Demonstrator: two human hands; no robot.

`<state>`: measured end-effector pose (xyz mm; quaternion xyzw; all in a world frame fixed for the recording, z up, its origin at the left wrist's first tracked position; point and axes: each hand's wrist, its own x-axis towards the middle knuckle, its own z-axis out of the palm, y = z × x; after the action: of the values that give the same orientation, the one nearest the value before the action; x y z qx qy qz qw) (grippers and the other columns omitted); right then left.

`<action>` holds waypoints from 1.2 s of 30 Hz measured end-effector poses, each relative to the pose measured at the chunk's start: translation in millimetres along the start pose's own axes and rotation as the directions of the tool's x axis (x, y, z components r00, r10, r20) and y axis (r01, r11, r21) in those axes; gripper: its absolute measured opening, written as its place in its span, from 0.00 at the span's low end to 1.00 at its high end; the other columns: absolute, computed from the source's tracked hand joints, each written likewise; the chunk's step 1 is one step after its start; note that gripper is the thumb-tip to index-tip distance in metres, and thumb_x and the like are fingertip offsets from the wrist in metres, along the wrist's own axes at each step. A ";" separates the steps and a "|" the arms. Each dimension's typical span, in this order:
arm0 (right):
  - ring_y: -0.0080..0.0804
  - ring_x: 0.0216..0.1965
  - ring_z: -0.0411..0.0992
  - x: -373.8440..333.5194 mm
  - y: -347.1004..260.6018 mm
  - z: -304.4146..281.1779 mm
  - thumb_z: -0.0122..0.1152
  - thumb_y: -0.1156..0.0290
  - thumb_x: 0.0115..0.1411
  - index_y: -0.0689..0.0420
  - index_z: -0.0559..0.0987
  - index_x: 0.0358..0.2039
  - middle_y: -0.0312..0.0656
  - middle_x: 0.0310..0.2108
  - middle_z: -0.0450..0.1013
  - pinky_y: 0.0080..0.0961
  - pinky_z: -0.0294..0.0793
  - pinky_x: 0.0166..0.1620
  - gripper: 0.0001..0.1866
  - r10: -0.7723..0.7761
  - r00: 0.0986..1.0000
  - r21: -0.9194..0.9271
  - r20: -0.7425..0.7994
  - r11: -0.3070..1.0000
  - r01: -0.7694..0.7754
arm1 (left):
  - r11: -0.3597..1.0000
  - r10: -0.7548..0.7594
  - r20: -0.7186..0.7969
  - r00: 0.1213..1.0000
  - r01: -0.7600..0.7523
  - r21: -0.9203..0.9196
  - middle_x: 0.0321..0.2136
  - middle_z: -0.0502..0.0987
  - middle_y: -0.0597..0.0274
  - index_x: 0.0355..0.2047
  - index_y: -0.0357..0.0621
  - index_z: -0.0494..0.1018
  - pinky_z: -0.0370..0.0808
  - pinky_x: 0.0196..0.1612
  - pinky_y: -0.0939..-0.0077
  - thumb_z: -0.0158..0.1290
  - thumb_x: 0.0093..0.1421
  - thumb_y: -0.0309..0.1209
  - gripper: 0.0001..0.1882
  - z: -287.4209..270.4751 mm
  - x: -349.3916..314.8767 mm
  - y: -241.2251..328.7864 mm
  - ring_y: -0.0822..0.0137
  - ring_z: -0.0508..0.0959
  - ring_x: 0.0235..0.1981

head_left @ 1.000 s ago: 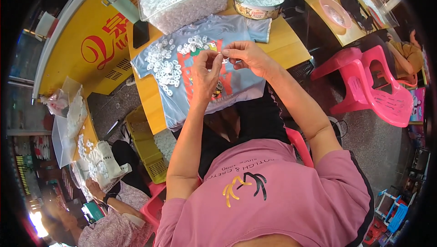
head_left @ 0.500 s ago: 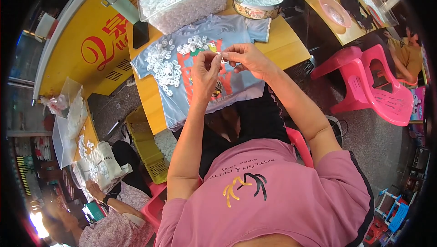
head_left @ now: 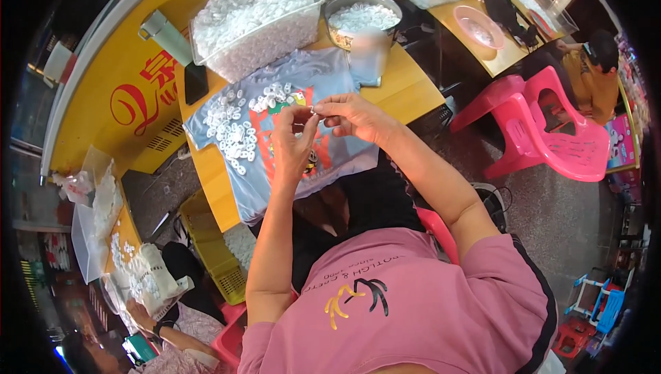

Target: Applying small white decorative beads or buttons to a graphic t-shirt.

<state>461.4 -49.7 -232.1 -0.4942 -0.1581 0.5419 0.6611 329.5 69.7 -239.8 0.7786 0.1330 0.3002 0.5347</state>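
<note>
My left hand (head_left: pixel 292 141) and my right hand (head_left: pixel 350 116) meet over the table, fingertips pinched together on a small white plastic piece (head_left: pixel 313 109). Fingers mostly cover it, so its exact shape cannot be made out. Beneath them a light blue T-shirt (head_left: pixel 241 184) with a red print is spread over the wooden table (head_left: pixel 423 91). On its left side lies a loose heap of small white oval pieces (head_left: pixel 231 133). A smaller cluster of white pieces (head_left: pixel 270 98) sits just beyond my left hand.
A clear bin (head_left: pixel 258 64) heaped with white pieces and a round tin (head_left: pixel 337 35) stand at the back. Left of them are a pale tumbler (head_left: pixel 165 36) and a dark phone (head_left: pixel 195 83). Pink chairs (head_left: pixel 571 150) stand right; another person's hand (head_left: pixel 141 315) works at lower left.
The whole view has shifted, so the table and bins sit further left and lower. My hands stay pinched together over the shirt. The person at the right has turned their head.
</note>
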 end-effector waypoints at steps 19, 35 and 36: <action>0.14 0.30 0.68 -2.5 -1.2 2.9 0.62 0.61 0.60 0.53 0.78 0.33 0.27 0.27 0.71 0.17 0.70 0.29 0.09 -0.131 0.991 -0.234 0.005 0.964 0.128 | 0.985 -0.128 0.107 0.986 0.139 -0.102 0.29 0.75 0.65 0.36 0.38 0.70 0.73 0.34 0.81 0.56 0.62 0.27 0.07 -1.4 2.1 -2.5 0.76 0.75 0.30; 0.15 0.27 0.68 -1.4 6.9 17.8 0.55 0.76 0.63 0.61 0.72 0.50 0.33 0.29 0.73 0.17 0.70 0.29 0.15 -0.566 0.823 -0.393 0.050 0.746 0.538 | 0.859 -0.246 0.097 0.964 0.264 -0.439 0.25 0.75 0.63 0.34 0.34 0.70 0.72 0.27 0.82 0.56 0.61 0.30 0.10 3.8 3.0 -7.4 0.76 0.74 0.23; 0.17 0.27 0.68 -1.4 7.3 18.3 0.56 0.77 0.62 0.61 0.73 0.50 0.33 0.28 0.73 0.18 0.70 0.29 0.15 -0.604 0.795 -0.435 0.054 0.703 0.563 | 0.851 -0.256 0.109 0.961 0.277 -0.446 0.25 0.76 0.63 0.35 0.34 0.71 0.72 0.27 0.82 0.56 0.61 0.30 0.10 3.4 3.2 -6.2 0.76 0.75 0.23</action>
<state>443.1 -42.7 -229.2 -0.5761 -0.3908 0.2325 0.6792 334.8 71.3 -245.3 0.6115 0.1528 0.2280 0.7421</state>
